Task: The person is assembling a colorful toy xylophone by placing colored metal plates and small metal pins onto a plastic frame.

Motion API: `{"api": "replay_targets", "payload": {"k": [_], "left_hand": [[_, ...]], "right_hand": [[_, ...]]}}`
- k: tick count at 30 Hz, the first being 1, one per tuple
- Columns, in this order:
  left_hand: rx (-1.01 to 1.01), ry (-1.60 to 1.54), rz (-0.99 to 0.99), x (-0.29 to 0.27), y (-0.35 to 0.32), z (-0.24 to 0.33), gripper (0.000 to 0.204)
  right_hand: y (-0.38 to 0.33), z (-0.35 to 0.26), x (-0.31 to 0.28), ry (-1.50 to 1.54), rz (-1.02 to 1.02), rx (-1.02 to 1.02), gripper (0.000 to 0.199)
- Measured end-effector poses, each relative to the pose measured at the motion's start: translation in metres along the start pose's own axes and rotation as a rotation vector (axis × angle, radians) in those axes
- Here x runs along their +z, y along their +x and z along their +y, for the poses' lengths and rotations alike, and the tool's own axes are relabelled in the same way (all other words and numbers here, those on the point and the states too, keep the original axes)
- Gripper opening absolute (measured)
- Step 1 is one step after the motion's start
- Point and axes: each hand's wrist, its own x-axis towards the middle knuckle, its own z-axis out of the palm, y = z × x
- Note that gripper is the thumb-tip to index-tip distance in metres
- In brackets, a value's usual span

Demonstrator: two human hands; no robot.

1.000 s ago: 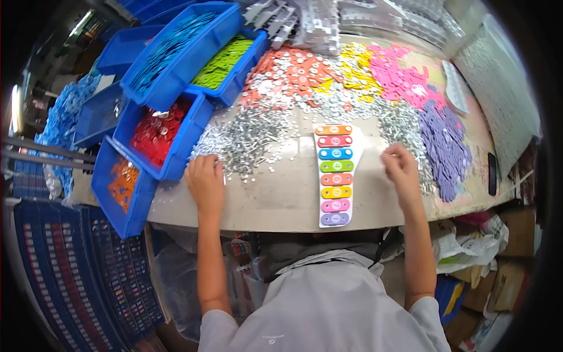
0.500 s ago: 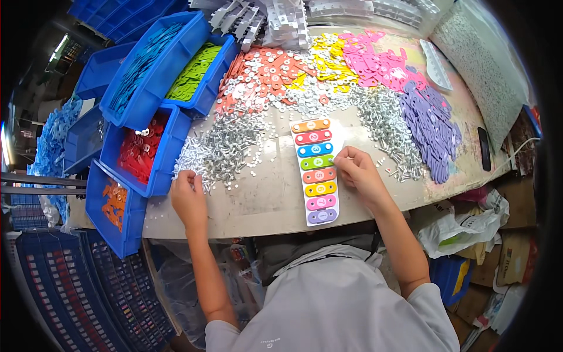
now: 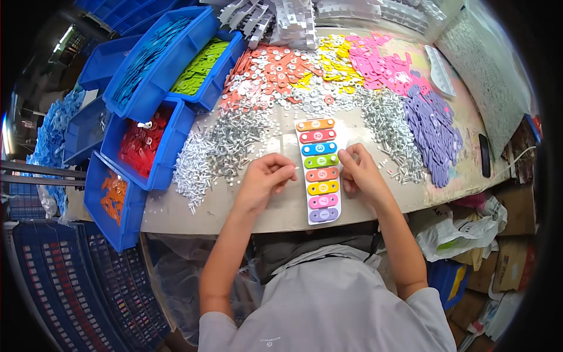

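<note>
A toy xylophone with a white base (image 3: 336,128) and a column of coloured bars lies upright in front of me. White pin heads show at both ends of the upper bars and at the right end of the green bar (image 3: 316,162). My left hand (image 3: 267,180) is just left of the xylophone, thumb and forefinger pinched on a small white pin that points at the bars. At the xylophone's right edge, beside the green bar, my right hand (image 3: 362,175) has its fingers curled in; what they hold, if anything, is hidden.
White pins (image 3: 196,167) and grey metal pins (image 3: 234,138) are heaped to the left, more metal pins (image 3: 390,132) to the right. Red, yellow, pink and purple bars (image 3: 434,132) lie behind. Blue bins (image 3: 170,149) line the left; a phone (image 3: 484,155) lies far right.
My left hand has come right from the white pin heap to the xylophone, bringing a pin. My right hand stays by the green bar, whose right end now shows a white head.
</note>
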Motion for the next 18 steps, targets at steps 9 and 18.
{"api": "replay_targets", "payload": {"k": [9, 18], "left_hand": [[-0.063, 0.067, -0.032, 0.016, 0.037, -0.008, 0.012], [-0.075, 0.082, -0.122, 0.015, 0.039, -0.013, 0.022]], "right_hand": [[0.003, 0.007, 0.001, -0.051, 0.001, -0.032, 0.031], [0.002, 0.001, 0.001, -0.046, -0.033, -0.005, 0.029]]}}
